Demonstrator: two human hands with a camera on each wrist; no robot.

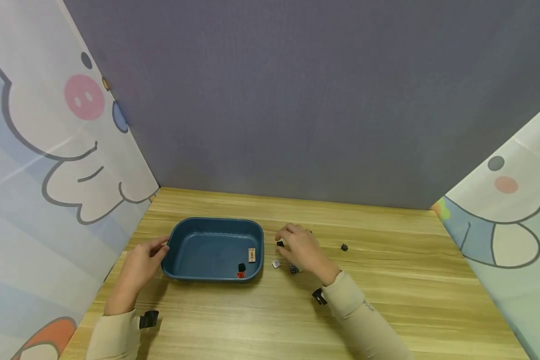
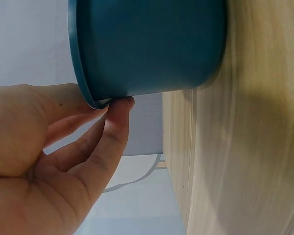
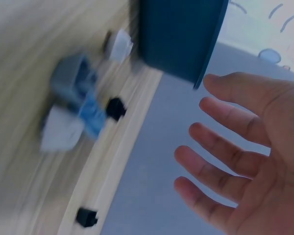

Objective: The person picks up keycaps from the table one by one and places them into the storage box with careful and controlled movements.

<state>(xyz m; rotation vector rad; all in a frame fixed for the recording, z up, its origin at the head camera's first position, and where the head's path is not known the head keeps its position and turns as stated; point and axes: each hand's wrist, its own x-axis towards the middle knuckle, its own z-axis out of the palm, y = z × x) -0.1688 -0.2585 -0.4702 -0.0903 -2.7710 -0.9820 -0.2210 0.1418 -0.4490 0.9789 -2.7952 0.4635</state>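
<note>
My left hand (image 1: 140, 265) pinches the left rim of a blue plastic tray (image 1: 211, 276), thumb and fingers on either side in the left wrist view. Inside, at the tray's right end, lie a tan lettered keycap (image 1: 252, 255), a black keycap (image 1: 241, 267) and a red keycap (image 1: 240, 275). Right of the tray, my right hand (image 1: 300, 248) hovers over loose keycaps, fingers spread and holding nothing in the right wrist view. Near it are a white keycap (image 1: 276, 263), a black keycap (image 3: 116, 108), a grey keycap (image 3: 68, 78) and a blurred blue piece (image 3: 92, 116).
Another black keycap (image 1: 344, 247) lies farther right on the wooden table (image 1: 387, 300). A grey panel (image 1: 297, 100) closes the back, and cartoon-printed sheets (image 1: 36, 150) stand at both sides. Each wrist wears a black strap piece (image 1: 149, 319).
</note>
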